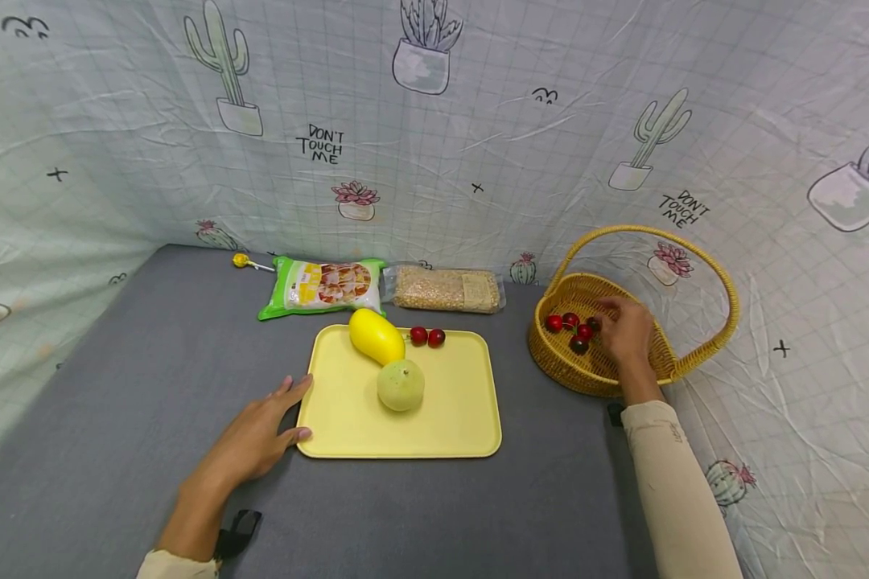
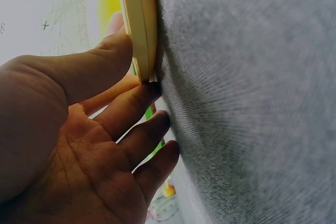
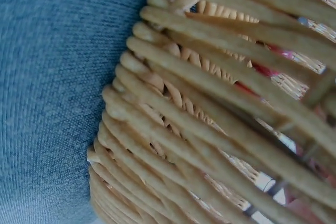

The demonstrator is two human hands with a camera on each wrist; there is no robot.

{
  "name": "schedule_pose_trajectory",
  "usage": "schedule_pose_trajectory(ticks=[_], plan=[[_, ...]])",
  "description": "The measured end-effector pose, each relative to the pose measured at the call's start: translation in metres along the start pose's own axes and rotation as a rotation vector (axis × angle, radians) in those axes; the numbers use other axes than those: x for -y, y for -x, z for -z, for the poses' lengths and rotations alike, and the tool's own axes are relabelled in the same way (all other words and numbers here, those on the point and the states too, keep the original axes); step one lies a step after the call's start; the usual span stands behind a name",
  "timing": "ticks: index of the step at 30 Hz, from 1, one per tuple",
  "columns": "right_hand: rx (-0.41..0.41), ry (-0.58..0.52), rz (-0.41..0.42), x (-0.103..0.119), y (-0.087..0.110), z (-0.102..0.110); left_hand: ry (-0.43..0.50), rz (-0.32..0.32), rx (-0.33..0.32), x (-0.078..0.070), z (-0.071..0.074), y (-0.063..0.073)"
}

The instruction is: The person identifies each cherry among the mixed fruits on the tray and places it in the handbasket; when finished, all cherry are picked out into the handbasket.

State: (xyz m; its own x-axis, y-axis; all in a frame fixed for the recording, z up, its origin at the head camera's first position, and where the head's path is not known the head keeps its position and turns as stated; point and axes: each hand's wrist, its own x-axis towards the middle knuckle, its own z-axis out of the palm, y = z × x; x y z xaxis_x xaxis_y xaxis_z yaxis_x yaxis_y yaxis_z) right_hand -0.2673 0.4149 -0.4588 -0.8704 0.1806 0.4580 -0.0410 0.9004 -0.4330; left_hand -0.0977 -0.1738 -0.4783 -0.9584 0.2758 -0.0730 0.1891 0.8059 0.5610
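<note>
My left hand [image 1: 261, 434] rests at the left edge of a yellow tray [image 1: 449, 434], its thumb and extended fingers touching the rim. The left wrist view shows the thumb [image 2: 94, 69] against the tray's side [image 2: 140, 30]. On the tray lie a yellow mango [image 1: 376, 336], a pale green round fruit [image 1: 401, 385] and two dark red cherries [image 1: 427, 338]. My right hand [image 1: 628, 331] reaches into a wicker basket [image 1: 572, 374], its fingertips beside a dark cherry [image 1: 595, 324]. Whether they pinch it is unclear. Several more cherries [image 1: 570, 320] lie there. Basket weave [image 3: 210, 108] hides the hand in the right wrist view.
Behind the tray lie a green snack bag [image 1: 326, 285], a clear pack of grains [image 1: 445, 289] and a yellow lollipop [image 1: 241, 260]. The basket's tall handle [image 1: 720, 281] arches over its opening. A printed cloth [image 1: 478, 145] hangs behind the grey table [image 1: 420, 515].
</note>
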Motion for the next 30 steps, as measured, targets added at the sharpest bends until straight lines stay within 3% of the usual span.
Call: schedule_pose_trajectory(ticks=[8, 12, 23, 30], plan=[[-0.258, -0.123, 0.139, 0.005, 0.001, 0.000, -0.002, -0.014, -0.010, 0.002, 0.001, 0.000], [-0.342, -0.147, 0.189, 0.013, 0.002, 0.003, -0.002, -0.011, -0.003, 0.001, 0.002, 0.000], [-0.450, -0.296, 0.293, 0.070, 0.021, 0.014, -0.010, 0.002, 0.010, 0.002, 0.001, -0.001], [-0.448, -0.363, 0.356, 0.097, 0.032, 0.009, -0.006, 0.006, 0.000, 0.000, 0.000, -0.001]])
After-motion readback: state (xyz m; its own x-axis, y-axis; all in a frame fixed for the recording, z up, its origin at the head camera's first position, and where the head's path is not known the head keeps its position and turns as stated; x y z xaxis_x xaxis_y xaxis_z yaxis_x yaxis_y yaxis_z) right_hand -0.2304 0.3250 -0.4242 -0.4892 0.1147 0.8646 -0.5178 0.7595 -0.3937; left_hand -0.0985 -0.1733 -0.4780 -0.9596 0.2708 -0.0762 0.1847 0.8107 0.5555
